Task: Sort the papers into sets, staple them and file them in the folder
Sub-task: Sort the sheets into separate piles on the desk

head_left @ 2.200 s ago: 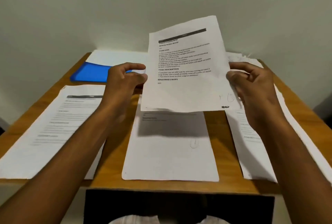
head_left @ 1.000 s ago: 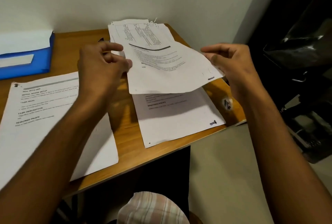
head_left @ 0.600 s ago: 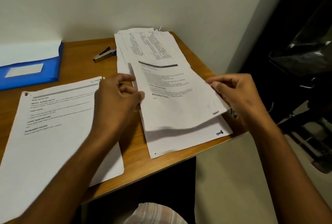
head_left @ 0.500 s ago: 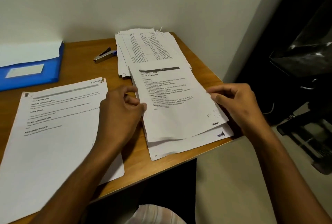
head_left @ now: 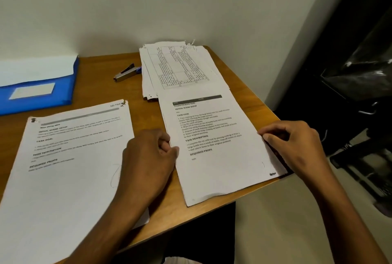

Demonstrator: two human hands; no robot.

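Observation:
A printed sheet (head_left: pixel 214 149) lies flat on the right-hand pile at the table's right front corner, squared over the sheet beneath it. My left hand (head_left: pixel 148 157) pinches its left edge between thumb and curled fingers. My right hand (head_left: pixel 292 143) pinches its right edge the same way. A second set of papers (head_left: pixel 70 157) lies to the left of my left hand. Behind the right pile sits a thicker stack of unsorted papers (head_left: pixel 180 66) against the wall. A small stapler (head_left: pixel 127 72) lies beside that stack. The blue folder (head_left: pixel 36 87) rests at the back left.
The wooden table (head_left: pixel 148 217) ends just right of the pile, whose lower right corner sits at the edge. A white wall runs behind. Dark equipment (head_left: pixel 360 94) stands on the floor to the right.
The sheet I held up in the air has come down to the right and now lies flat on the right pile. Both hands sank with it and stay at its side edges.

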